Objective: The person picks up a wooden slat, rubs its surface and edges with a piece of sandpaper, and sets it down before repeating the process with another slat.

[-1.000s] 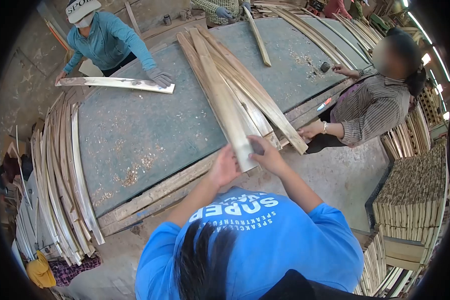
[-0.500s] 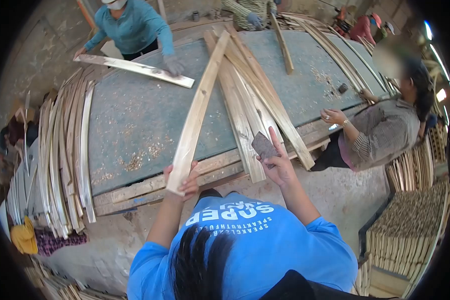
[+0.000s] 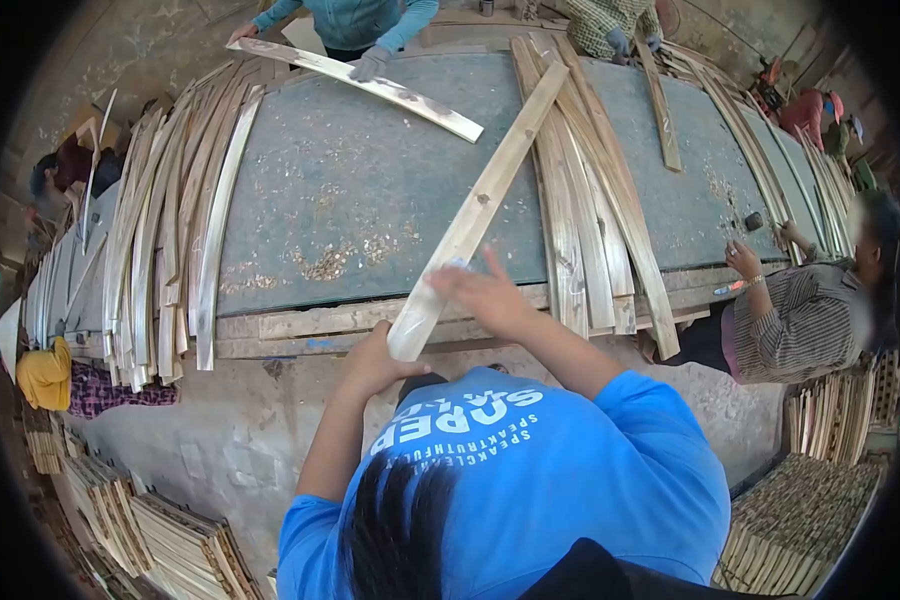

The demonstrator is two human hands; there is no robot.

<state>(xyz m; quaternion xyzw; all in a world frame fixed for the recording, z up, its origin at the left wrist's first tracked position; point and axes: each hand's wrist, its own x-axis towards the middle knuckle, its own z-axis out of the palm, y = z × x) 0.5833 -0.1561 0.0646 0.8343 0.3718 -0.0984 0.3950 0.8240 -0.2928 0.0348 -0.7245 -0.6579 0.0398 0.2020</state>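
Observation:
A pale wooden plank [image 3: 482, 198] slants away from me, its far end resting over several other planks [image 3: 582, 230] on the grey-topped table [image 3: 390, 170]. My left hand [image 3: 373, 362] is closed around its near end, thumb along the edge. Palm down, my right hand [image 3: 485, 298] lies across the plank's upper face a little farther up, one finger lifted and a bit blurred. A flat dark grey piece, like sandpaper, was in that hand earlier; now it does not show, and the fingers hide whatever is beneath them.
Across the table a person's gloved hand [image 3: 372, 64] rests on another plank [image 3: 370, 85]. Many long strips [image 3: 170, 220] overhang the left edge. Wood shavings [image 3: 330, 262] lie on the tabletop. A person in a striped shirt [image 3: 805, 320] stands at right, near stacked slats [image 3: 805, 515].
My right hand has come left from beside the plank onto its face, and the grey piece has gone out of sight. My left hand keeps its grip. The view has shifted.

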